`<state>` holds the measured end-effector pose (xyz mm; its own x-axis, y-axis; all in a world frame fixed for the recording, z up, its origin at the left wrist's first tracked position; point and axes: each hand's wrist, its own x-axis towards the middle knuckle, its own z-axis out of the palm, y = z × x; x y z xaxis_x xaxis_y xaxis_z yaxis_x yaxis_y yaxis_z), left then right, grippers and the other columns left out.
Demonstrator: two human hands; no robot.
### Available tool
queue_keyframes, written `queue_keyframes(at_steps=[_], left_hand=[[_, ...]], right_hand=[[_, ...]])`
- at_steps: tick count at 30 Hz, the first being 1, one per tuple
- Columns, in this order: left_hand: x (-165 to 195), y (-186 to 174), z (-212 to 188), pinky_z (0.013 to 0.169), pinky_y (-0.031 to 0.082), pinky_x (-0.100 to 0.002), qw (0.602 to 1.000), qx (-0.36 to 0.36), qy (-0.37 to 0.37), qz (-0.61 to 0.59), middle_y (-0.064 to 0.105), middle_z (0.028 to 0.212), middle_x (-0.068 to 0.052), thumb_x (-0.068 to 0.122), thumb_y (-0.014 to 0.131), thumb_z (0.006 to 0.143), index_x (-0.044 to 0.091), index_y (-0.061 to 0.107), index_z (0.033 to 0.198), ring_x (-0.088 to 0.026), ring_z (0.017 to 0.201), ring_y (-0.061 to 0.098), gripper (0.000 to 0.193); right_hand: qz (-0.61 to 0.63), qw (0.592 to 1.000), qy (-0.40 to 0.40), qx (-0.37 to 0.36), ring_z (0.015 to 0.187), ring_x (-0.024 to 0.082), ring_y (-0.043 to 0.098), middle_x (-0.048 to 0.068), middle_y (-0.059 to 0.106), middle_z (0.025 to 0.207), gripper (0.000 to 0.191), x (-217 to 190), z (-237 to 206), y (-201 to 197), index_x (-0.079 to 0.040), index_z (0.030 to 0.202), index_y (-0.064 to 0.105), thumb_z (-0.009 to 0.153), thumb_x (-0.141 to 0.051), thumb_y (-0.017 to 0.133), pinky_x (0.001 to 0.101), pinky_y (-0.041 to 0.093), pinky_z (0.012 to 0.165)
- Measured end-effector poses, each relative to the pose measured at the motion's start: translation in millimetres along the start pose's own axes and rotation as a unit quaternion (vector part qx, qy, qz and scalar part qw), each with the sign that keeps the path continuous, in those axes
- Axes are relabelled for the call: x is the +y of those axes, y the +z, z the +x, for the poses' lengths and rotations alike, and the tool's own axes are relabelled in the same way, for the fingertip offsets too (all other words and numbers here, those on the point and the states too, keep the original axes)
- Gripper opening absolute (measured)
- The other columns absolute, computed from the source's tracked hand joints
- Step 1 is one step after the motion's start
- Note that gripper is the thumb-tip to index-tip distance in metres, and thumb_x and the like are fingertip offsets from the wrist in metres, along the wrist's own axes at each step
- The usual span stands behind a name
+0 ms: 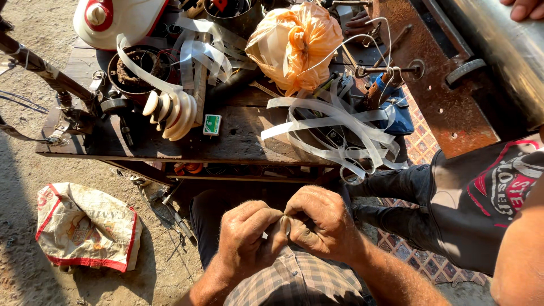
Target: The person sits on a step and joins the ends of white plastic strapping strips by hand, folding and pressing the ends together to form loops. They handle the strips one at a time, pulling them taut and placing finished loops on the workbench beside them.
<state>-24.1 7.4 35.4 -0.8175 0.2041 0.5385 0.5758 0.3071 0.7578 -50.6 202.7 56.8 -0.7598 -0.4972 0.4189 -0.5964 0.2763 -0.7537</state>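
Observation:
My left hand point(246, 232) and my right hand point(320, 218) are pressed together low in the head view, close to my checked shirt. Between their fingertips they pinch a small pale strip point(285, 225), mostly hidden by the fingers. Both hands are closed on it. In front of them stands a dark wooden workbench point(238, 141) strewn with loose white plastic strips point(340, 127).
On the bench lie a stack of white rings point(173, 110), a small green-and-white box point(212, 124), an orange plastic bag point(294, 39) and metal tools. A printed sack point(85, 226) lies on the sandy ground at left. Another person in a dark shirt point(487, 198) sits at right.

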Motion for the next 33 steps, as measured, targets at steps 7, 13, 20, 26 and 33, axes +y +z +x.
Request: queue_keyframes(at_steps=[7,13,20,26,33], left_hand=[[-1.7,9.2,-2.4,0.054,0.048,-0.033,0.994,0.073,0.034,0.071,0.059,0.071,-0.006,0.009,0.076,0.084,0.004,0.066,0.088,-0.019,0.060,0.060,0.012],[-4.7,-14.1,-12.0,0.063,0.050,-0.027,0.997,0.037,-0.022,-0.057,0.066,0.082,-0.006,0.013,0.070,0.098,0.002,0.068,0.100,-0.014,0.072,0.064,0.012],[-35.2,-3.4,-27.5,0.063,0.046,-0.024,0.835,-0.152,-0.266,-0.456,0.064,0.080,-0.001,0.018,0.069,0.101,-0.002,0.069,0.101,-0.006,0.073,0.057,0.019],[-33.1,-9.3,-22.0,0.062,0.056,-0.027,0.921,-0.104,-0.235,-0.291,0.072,0.082,-0.004,0.018,0.078,0.091,-0.001,0.072,0.094,-0.010,0.073,0.068,0.020],[-19.4,-27.4,-6.1,0.062,0.057,-0.034,0.993,-0.102,-0.053,-0.019,0.071,0.084,-0.009,0.020,0.076,0.093,0.002,0.072,0.096,-0.023,0.073,0.070,0.019]], right_hand=[[-0.051,0.998,-0.008,0.030,0.068,0.022,0.060,0.009,0.059,0.075,0.020,11.1,-8.3,9.2,-0.003,0.088,0.061,0.088,-0.020,0.071,0.0355,0.049,0.063],[0.135,0.978,0.149,0.054,0.067,0.011,0.058,0.004,0.065,0.079,0.010,30.9,-13.2,4.7,-0.001,0.101,0.073,0.094,-0.006,0.070,0.0270,0.046,0.060],[0.356,0.931,0.014,-0.077,0.101,0.014,0.062,0.009,0.062,0.115,0.027,34.6,-14.1,8.3,-0.004,0.116,0.076,0.091,0.004,0.078,0.0266,0.053,0.085],[0.282,0.956,0.024,-0.073,0.095,0.015,0.066,0.009,0.066,0.111,0.017,32.2,-9.6,9.2,-0.005,0.106,0.074,0.091,0.002,0.077,0.0272,0.057,0.079],[0.042,0.997,0.000,-0.062,0.084,0.018,0.074,0.007,0.072,0.098,0.023,21.5,-2.0,9.3,-0.005,0.108,0.073,0.086,-0.001,0.079,0.0277,0.061,0.072]])
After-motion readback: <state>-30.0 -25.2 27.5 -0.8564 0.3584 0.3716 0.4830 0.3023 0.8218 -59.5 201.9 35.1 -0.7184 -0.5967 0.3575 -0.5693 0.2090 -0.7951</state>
